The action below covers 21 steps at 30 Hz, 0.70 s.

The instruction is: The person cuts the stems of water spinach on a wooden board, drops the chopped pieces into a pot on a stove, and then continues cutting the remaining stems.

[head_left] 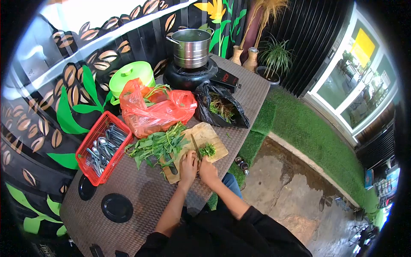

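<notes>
On the wooden cutting board point(218, 145) lies a small heap of chopped greens point(207, 150). A knife point(195, 144) points away from me across the board, its handle end hidden by my hands. My right hand point(208, 170) is closed round the knife's handle end. Close beside it, my left hand point(188, 168) is closed at the board's near edge; what its fingers hold is hidden. A pile of leafy greens point(156, 145) spreads over the board's left side and onto the table point(150, 197).
A red basket point(102, 147) of cutlery and black plates point(117, 207) are at the left. Behind the board are a red plastic bag point(150, 113), a black bag point(239, 115) of greens, a green lidded container point(132, 76), and a steel pot point(191, 50) on a black stove point(182, 79).
</notes>
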### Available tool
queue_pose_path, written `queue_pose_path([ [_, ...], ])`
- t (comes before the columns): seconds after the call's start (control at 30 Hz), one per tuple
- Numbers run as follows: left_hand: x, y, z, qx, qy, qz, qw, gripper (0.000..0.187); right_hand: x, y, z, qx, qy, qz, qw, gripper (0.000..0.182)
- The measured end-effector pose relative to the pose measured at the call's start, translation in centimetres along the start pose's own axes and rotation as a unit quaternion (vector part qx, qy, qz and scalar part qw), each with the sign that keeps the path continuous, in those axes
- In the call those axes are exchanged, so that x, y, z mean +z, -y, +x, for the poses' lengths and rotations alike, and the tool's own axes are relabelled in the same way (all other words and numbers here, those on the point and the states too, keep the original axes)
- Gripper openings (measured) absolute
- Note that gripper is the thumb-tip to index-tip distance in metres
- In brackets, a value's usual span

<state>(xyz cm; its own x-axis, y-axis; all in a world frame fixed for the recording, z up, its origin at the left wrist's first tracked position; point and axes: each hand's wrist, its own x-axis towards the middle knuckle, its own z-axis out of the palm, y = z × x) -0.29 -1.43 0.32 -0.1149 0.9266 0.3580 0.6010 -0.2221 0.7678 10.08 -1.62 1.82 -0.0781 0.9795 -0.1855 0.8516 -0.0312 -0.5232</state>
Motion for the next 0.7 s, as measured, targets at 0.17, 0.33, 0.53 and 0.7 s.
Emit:
queue_pose_path([
  [0.17, -0.2, -0.3, 0.2, 0.016, -0.015, 0.006, 1.000, 0.022, -0.8, 0.4, -1.1, 0.012, 0.029, 0.010, 0.999, 0.032],
  [0.33, 0.2, 0.2, 0.0, -0.002, -0.020, -0.011, 1.000, 0.022, 0.1, 0.4, -0.8, 0.034, 0.019, 0.029, 0.999, 0.033],
  [0.53, 0.2, 0.3, -0.2, -0.052, -0.018, -0.043, 0.998, 0.018, 0.2, 0.4, -1.9, 0.028, 0.011, 0.026, 0.999, 0.030],
  [0.7, 0.0, -0.2, -0.4, -0.059, -0.056, -0.078, 0.994, 0.014, -0.4, -0.5, -0.2, -0.012, -0.006, 0.058, 0.998, 0.031],
])
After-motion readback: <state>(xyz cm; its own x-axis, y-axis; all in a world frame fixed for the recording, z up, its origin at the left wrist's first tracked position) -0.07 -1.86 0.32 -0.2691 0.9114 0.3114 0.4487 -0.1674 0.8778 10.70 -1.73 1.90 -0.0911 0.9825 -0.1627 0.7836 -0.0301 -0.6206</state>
